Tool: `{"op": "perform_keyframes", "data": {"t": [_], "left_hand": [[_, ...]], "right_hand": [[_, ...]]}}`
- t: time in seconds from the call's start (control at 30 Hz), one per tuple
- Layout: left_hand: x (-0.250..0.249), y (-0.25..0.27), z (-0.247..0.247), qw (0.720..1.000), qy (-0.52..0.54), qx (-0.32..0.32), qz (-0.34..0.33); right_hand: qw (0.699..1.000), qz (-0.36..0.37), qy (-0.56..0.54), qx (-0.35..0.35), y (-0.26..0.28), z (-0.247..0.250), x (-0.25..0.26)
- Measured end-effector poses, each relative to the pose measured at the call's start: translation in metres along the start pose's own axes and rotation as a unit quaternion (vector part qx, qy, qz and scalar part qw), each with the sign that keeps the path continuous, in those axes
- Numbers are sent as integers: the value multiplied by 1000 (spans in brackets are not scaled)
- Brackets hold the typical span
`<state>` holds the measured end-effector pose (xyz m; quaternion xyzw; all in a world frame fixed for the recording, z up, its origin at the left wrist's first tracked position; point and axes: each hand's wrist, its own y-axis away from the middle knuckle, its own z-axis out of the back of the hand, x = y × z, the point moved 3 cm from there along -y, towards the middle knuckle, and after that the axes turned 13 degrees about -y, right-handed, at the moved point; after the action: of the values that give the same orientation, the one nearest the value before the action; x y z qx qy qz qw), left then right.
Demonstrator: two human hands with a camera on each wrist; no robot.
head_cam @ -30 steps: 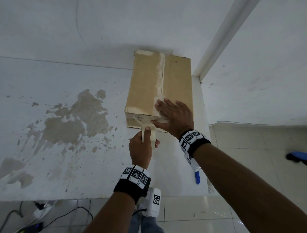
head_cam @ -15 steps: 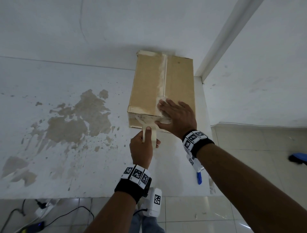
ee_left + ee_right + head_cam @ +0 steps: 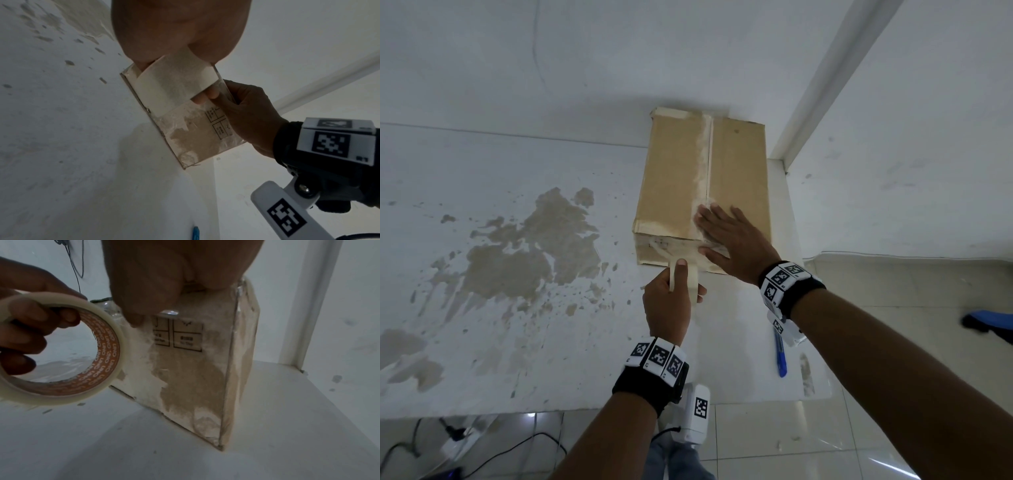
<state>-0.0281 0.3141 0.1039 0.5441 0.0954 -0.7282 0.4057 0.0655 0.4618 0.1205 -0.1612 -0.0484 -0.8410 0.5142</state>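
**Tape roll held at the near end of a cardboard box**

A brown cardboard box (image 3: 678, 178) lies on a worn white table (image 3: 517, 342), at the far right of the top, with its far end against the wall. A seam runs along the middle of its lid from far to near, whitish with old tape marks.

The person's right hand (image 3: 736, 246) lies flat on the near end of the lid. Its fingers are straight and spread over the seam, and the thumb reaches over the edge onto the near face, beside some small printed squares.

The left hand (image 3: 667, 301) is clamped on a roll of pale tape (image 3: 174, 86). Its fingers are curled through the hole, against the orange printed core, and the thumb is pressed on the outside of the roll. The roll is held just in front of the near face of the box, low and left of the right hand's thumb. A short stretch of tape runs from the roll up to that face.

A blue pen-like tool (image 3: 780, 356) lies on the table near the right edge, below the right wrist and well apart from the box. Dark cables (image 3: 517, 448) trail over the tiled floor at the near left. Brown patches show where the table's white coat has worn off on the left.
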Motion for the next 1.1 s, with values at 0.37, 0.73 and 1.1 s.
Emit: {"op": "perform_keyframes", "data": {"t": [0.37,0.73,1.1], "left_hand": [[5,3,1,1000,-10,-1,2],[-1,6,-3,1000,-9,-6,-5],[-5,7,-9,1000,-5,-5,0]], "right_hand": [[998,-9,-1,-62,-2,-5,4],[994,-56,-84,-33,0,9,2],[999,1,-37,28,6,5,-4]]}}
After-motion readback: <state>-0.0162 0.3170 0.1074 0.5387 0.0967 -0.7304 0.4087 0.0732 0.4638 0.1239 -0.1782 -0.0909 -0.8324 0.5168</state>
